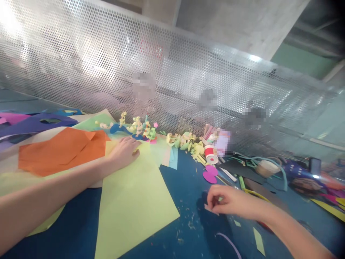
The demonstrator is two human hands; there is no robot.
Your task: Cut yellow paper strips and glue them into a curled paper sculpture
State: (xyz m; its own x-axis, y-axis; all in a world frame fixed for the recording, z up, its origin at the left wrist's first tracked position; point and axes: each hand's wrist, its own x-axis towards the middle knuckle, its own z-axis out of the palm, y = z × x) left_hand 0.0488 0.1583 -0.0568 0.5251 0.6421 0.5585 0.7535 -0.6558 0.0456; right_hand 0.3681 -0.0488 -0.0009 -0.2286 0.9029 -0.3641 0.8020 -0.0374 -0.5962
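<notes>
My left hand [124, 154] rests on the upper end of a large yellow-green paper sheet [134, 208], its fingers stretched out and holding nothing. Beyond its fingertips stand small paper spiral figures [138, 127] in yellow, green and blue. To the right, above the blue table, my right hand [230, 203] is closed in a pinch on a small pale paper strip [210, 209]; most of the strip is hidden by the fingers. Two magenta paper ovals [210, 176] lie just behind that hand.
Orange paper [64, 151] and purple paper [35, 124] lie at left. A red-and-white tape roll [210, 154] stands near curled paper pieces [185, 141]. Cords [283, 176] and paper scraps clutter the right. A perforated metal screen [167, 72] closes the back; people are behind it.
</notes>
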